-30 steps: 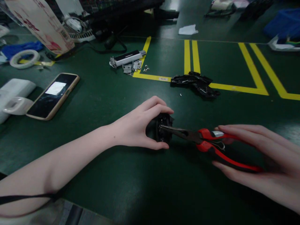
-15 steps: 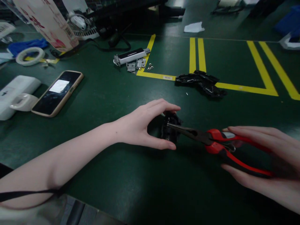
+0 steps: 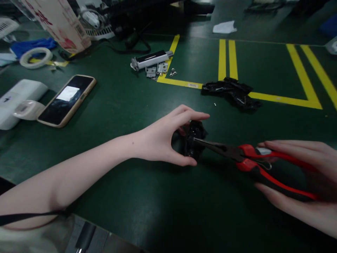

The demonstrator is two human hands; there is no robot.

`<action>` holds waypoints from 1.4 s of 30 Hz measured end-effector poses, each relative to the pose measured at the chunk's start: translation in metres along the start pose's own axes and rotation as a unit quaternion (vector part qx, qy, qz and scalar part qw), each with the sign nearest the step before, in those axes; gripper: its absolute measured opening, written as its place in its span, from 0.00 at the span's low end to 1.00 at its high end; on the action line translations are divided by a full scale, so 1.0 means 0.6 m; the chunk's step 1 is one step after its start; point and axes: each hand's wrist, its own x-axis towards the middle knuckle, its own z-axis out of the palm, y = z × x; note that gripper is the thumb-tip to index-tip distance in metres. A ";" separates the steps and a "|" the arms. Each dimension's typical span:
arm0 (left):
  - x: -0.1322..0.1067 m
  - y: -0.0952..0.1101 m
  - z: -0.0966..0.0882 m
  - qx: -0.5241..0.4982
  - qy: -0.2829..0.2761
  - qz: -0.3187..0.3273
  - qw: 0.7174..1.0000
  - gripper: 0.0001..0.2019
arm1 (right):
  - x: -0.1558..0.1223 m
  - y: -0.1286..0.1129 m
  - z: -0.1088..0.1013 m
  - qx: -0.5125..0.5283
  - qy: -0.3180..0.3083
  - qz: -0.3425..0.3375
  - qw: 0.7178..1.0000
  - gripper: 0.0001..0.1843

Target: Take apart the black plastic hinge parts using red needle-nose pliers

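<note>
My left hand (image 3: 173, 137) curves its thumb and fingers around a small black part (image 3: 195, 135) and steadies it on the green table (image 3: 126, 196). What kind of part it is I cannot make out. In my right hand (image 3: 302, 175) are long-nose pliers (image 3: 244, 154) with red and black handles, which stand apart. The tips of the pliers touch the near face of the black part. Whether the jaws grip anything there is too small to tell.
Crumpled black plastic pieces (image 3: 233, 92) lie beyond my hands on yellow tape. Farther back are a white-and-black cylinder (image 3: 152, 60), metal brackets (image 3: 157, 69) and several small rings (image 3: 173, 72). At left are a phone (image 3: 68, 100), a white box (image 3: 23, 96) and a tape roll (image 3: 36, 58).
The whole view has shifted slightly. The black part is turned a little within my left hand, and the pliers' tips still touch it.
</note>
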 end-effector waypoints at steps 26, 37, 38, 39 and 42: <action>-0.002 0.028 -0.004 0.108 -0.007 0.023 0.994 0.11 | -0.002 0.007 -0.007 -0.002 -0.024 -0.090 0.996 0.38; -0.002 0.034 0.008 0.077 0.031 -0.002 0.997 0.06 | -0.005 0.011 -0.018 -0.048 -0.039 -0.152 0.986 0.42; -0.002 0.036 0.010 0.075 0.039 0.000 0.996 0.06 | -0.006 0.015 -0.018 -0.048 -0.043 -0.148 0.987 0.38; -0.002 0.038 0.012 0.075 0.047 0.000 0.996 0.06 | -0.007 0.018 -0.019 -0.043 -0.047 -0.151 0.986 0.33; -0.002 0.042 0.016 0.080 0.061 -0.002 0.995 0.05 | -0.006 0.019 -0.022 -0.038 -0.050 -0.183 0.981 0.18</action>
